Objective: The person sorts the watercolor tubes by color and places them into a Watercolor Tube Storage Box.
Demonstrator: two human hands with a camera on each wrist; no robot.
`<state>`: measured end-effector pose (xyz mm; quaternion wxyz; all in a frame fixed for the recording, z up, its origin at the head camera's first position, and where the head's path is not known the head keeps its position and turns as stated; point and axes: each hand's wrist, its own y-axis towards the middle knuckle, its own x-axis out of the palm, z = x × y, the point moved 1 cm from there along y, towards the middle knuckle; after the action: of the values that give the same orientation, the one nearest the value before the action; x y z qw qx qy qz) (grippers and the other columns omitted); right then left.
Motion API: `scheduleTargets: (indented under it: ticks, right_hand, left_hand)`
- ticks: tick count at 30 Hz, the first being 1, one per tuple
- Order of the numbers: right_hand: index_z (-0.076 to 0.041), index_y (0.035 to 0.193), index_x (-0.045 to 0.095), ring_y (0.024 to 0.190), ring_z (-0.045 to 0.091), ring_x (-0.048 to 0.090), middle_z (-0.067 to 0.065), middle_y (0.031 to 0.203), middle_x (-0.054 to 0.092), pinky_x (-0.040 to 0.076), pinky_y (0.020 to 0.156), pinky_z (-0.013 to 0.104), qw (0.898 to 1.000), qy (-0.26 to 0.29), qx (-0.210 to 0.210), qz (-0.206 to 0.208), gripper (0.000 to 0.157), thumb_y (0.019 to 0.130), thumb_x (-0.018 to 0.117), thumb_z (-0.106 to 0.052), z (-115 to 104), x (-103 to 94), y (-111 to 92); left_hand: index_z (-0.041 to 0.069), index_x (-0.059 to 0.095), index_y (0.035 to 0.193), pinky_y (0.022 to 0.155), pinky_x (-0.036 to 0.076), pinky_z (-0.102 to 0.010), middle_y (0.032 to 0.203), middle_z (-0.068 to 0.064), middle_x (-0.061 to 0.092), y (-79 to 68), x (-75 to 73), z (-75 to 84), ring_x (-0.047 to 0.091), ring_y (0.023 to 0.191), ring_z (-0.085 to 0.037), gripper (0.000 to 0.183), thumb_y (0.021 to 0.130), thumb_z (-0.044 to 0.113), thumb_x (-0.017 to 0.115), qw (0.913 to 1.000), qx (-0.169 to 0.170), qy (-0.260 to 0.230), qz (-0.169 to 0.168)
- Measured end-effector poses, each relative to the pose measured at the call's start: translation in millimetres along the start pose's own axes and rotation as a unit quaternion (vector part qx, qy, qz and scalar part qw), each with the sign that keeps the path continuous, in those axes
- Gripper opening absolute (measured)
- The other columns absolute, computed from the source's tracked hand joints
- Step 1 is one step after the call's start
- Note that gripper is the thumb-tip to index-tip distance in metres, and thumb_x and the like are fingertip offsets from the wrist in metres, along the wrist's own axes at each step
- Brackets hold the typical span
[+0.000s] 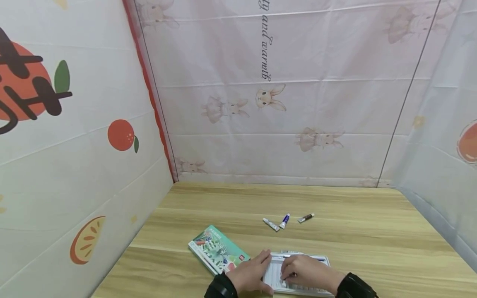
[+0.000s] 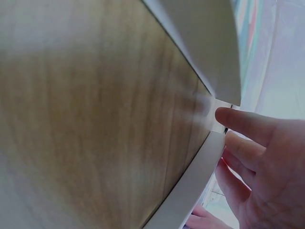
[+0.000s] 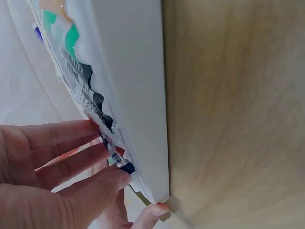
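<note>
A white tray of paint tubes (image 1: 275, 268) lies at the table's near edge. My left hand (image 1: 250, 274) rests along the tray's left end, its fingers fairly straight and its thumb at the near corner. Over the tray's middle is my right hand (image 1: 311, 271). In the right wrist view, its thumb and fingers pinch a small paint tube (image 3: 115, 156) with a dark blue cap, low in the tray's grooves. More tubes with green and dark bands line the tray there. Part of the tray is hidden beneath the right hand.
A green illustrated box (image 1: 220, 248) lies to the left, partly behind the left hand. Farther back are three loose paint tubes: a whitish one (image 1: 271, 224), a blue-purple one (image 1: 285, 221) and a brown one (image 1: 306, 218). Printed curtains (image 1: 283, 157) enclose the wooden table.
</note>
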<state>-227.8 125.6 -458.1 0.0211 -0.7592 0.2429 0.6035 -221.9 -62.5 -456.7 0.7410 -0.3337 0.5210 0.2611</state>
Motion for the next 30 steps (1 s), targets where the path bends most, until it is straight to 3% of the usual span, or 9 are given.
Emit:
scheduleTargets:
  ticks: [11, 18, 30]
  right_hand:
    - [-0.021, 0.078, 0.06, 0.079, -0.002, 0.048, -0.011, 0.086, 0.054, 0.042, 0.067, 0.017, 0.999, -0.028, 0.019, -0.001, 0.006, 0.075, 0.059, -0.026, 0.9, 0.7, -2.7]
    - [-0.016, 0.09, 0.062, 0.09, 0.007, 0.05, -0.003, 0.098, 0.055, 0.043, 0.071, 0.022, 0.999, 0.017, 0.021, -0.029, 0.016, 0.08, 0.053, -0.024, -2.2, 0.5, -11.7]
    - [-0.023, 0.083, 0.059, 0.088, 0.001, 0.045, -0.009, 0.095, 0.049, 0.04, 0.073, 0.018, 0.999, 0.008, 0.032, 0.017, 0.007, 0.076, 0.057, -0.024, -0.3, 8.1, -15.4]
  left_hand:
    - [0.011, 0.027, 0.129, 0.087, 0.031, -0.027, 0.133, -0.002, 0.018, 1.1, -0.5, -0.4, 0.021, 0.118, -0.013, 0.085, 0.062, 0.06, 0.049, 0.9996, -0.01, -0.025, -0.002]
    - [0.009, 0.027, 0.129, 0.087, 0.031, -0.027, 0.133, -0.004, 0.018, -1.5, 1.0, 1.7, 0.02, 0.118, -0.014, 0.086, 0.063, 0.06, 0.048, 0.9998, -0.001, -0.02, 0.001]
    - [0.004, 0.027, 0.128, 0.089, 0.029, -0.026, 0.134, -0.009, 0.016, -2.8, -1.8, 2.7, 0.02, 0.118, -0.018, 0.087, 0.063, 0.057, 0.052, 0.9996, 0.002, -0.015, 0.025]
